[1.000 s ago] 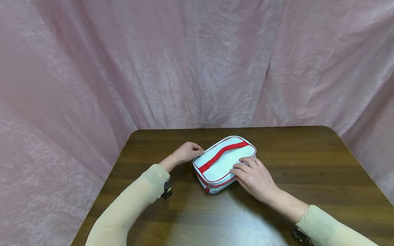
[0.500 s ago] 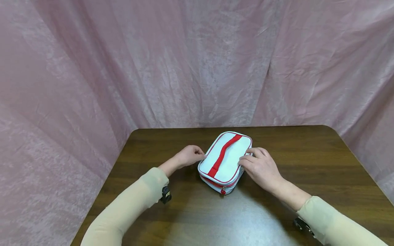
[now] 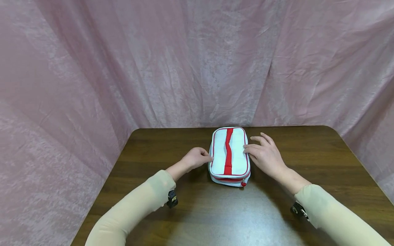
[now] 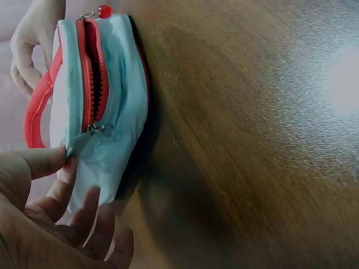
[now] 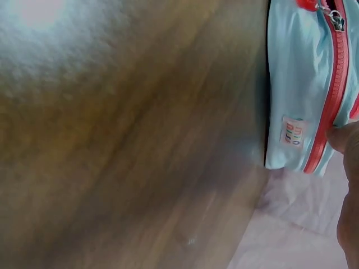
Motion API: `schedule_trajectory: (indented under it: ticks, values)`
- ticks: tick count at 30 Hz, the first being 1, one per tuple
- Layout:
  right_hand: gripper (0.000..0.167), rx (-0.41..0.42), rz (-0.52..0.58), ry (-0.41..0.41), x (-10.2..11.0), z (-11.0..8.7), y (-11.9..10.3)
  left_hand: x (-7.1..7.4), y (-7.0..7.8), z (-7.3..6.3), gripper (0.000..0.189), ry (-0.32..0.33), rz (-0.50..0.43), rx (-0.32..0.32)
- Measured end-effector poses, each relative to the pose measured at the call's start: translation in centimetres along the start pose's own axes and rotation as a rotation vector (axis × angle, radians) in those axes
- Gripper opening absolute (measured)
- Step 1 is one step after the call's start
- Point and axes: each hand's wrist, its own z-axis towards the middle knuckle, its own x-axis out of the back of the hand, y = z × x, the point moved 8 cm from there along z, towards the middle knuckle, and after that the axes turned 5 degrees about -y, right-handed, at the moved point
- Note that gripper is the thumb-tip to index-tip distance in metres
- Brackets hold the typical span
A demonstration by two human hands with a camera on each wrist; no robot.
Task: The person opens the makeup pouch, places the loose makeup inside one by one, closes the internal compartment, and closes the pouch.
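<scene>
A white cosmetic bag with red piping and a red strap handle lies flat on the table. My left hand pinches the lid's left edge between thumb and index finger, other fingers loosely bent. On the opposite edge is my right hand: fingertips at the lid's rim, thumb against the seam by the red zipper. In the left wrist view the zipper gapes at the near short end, between a slider and another with a red bead pull. The bag's inside is dark.
The brown wooden table has rounded far corners, and its far edge runs just behind the bag. Behind it hangs a pink velvet curtain. Light glares off the tabletop in front of the bag.
The bag has turned from a slant until its long sides point away from me, the bead pull swinging to the right. Both hands moved with it, the right one farther back.
</scene>
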Motion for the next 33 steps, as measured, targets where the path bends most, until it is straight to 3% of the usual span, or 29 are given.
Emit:
schedule_trajectory:
  ticks: [8, 13, 17, 22, 26, 29, 33]
  values:
    - [0.023, -0.001, 0.003, 0.0, -0.3, 0.6, 0.8, 0.4, 0.1, 0.7, 0.019, 0.076, 0.101, -0.005]
    - [0.022, -0.024, -0.012, -0.029, -0.5, 0.7, 1.0, 0.3, -0.4, 0.9, 0.019, 0.075, 0.053, -0.02]
    - [0.022, -0.054, -0.046, -0.082, -0.3, 0.2, 0.7, 0.3, -0.6, 0.3, 0.018, 0.078, 0.024, -0.093]
    - [0.027, -0.071, -0.033, -0.109, 0.9, -1.2, -0.4, 0.8, -0.3, -2.0, 0.023, 0.136, -0.011, -0.2]
    - [0.031, -0.061, -0.008, -0.122, 1.9, -2.2, -1.3, 1.1, 0.3, -4.6, 0.028, 0.173, -0.127, -0.241]
    - [0.033, -0.05, -0.001, -0.137, 2.4, -2.8, -1.9, 0.4, 0.9, -6.4, 0.029, 0.133, -0.253, -0.24]
    - [0.036, -0.037, 0.007, -0.151, 2.7, -3.3, -2.6, -2.1, 1.5, -8.0, 0.033, -0.009, -0.466, -0.179]
